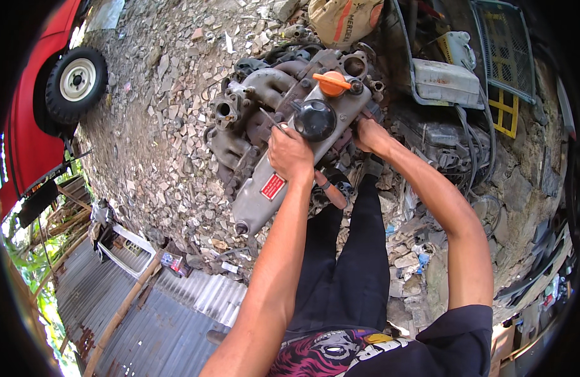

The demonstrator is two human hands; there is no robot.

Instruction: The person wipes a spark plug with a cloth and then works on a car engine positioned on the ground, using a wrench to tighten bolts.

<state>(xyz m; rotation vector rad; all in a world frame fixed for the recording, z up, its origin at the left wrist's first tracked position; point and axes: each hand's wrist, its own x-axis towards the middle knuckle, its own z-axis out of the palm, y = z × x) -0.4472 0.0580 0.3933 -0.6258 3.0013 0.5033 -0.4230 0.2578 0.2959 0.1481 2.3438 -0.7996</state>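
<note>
An old car engine (265, 85) lies on the stony ground in front of my legs, with a long grey valve cover (255, 198) on top. The cover carries an orange filler cap (332, 83), a round black part (315, 120) and a red label. My left hand (290, 154) is closed around a thin dark metal rod (271, 118) beside the black part; the rod's tip points up and left. Below that hand sticks out a reddish-brown cylindrical piece (331, 191). At the cover's right side is my right hand (370, 135), its fingertips hidden against the engine.
Loose stones surround the engine. A sack (344, 24) stands behind it. To the right are a dirty white tank (445, 81), a yellow crate (504, 113) and dark machine parts with cables. Corrugated metal sheets (139, 327) lie lower left; a red vehicle's wheel (77, 83) stands upper left.
</note>
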